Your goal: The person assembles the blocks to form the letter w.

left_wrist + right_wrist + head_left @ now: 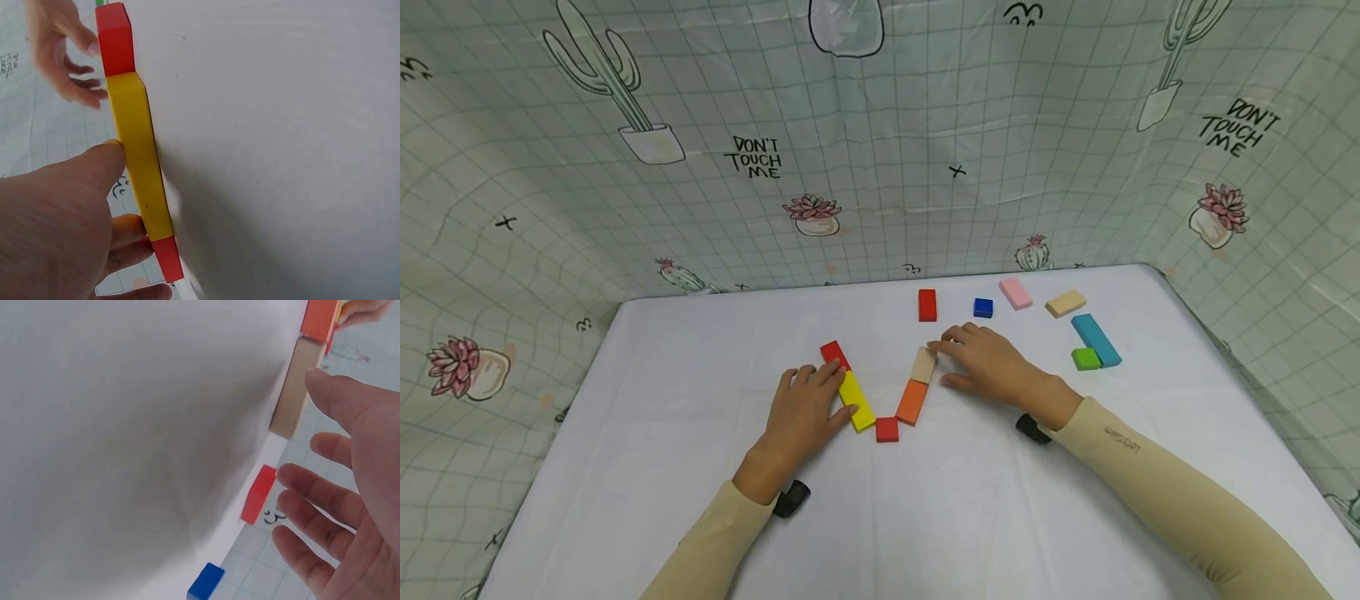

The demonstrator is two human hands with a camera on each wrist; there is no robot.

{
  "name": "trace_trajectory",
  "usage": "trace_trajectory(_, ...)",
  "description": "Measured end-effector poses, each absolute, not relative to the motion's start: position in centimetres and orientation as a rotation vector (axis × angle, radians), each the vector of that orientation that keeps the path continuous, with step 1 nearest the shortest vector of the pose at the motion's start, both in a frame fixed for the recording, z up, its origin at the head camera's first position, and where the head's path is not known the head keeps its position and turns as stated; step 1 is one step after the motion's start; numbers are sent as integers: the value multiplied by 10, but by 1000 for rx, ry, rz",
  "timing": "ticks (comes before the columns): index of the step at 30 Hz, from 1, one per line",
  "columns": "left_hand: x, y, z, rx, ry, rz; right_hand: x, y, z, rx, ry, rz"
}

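Observation:
Several blocks form a V on the white table. Its left arm is a red block (833, 353) end to end with a yellow block (857, 402). A small red block (887, 430) lies at the bottom. An orange block (912, 402) and a beige block (923, 365) make the right arm. My left hand (803, 410) rests along the left arm, thumb touching the yellow block and fingertips by its joint with the red one. Beside the beige block is my right hand (992, 358), index fingertip at its far end. Nothing is gripped by its spread fingers (319, 487).
Toward the back lie another red block (927, 305), a blue block (982, 307), a pink block (1016, 293) and a tan block (1065, 303). A teal block (1097, 340) touches a green block (1086, 359) at right. Printed cloth (880, 125) hangs behind the table.

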State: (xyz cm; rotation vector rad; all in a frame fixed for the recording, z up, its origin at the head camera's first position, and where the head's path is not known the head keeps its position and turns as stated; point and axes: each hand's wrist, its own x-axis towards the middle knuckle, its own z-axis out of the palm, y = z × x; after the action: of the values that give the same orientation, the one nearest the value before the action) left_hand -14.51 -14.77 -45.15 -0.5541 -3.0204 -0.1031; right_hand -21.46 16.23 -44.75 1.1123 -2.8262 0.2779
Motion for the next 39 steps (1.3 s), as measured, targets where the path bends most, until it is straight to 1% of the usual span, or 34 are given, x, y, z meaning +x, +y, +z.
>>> trace_trajectory(19, -144, -147, -450, -565, -3021, -100, -223, 199, -445, 907, -2879, 295)
trace_trajectory(32, -146, -147, -447, -615, -2988, -71, -238, 218, -441, 655, -2947, 254)
trace_trajectory(39, -147, -138, -439, -703, -2908, -34, -248, 226, -443, 670, -2880, 275)
